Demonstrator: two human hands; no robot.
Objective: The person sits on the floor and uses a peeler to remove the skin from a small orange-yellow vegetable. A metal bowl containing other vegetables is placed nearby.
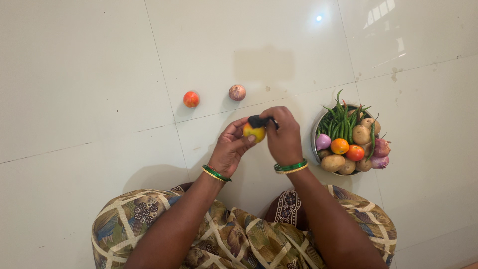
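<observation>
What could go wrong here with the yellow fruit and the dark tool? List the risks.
The dark tool in the right hand works close to the left hand fingers around the yellow fruit; a slip might nick them. The tomato and onion lie loose on the floor and could roll.

We had the round red tomato [191, 99] left of the small reddish onion [237, 92], round steel bowl [315, 132] of vegetables off right.

My right hand [284, 137] covers most of the black tool [259, 120]; its kind is unclear. My left hand [230, 148] hides part of the yellow fruit [255, 132]. The bottom edge cuts off my knees.
</observation>
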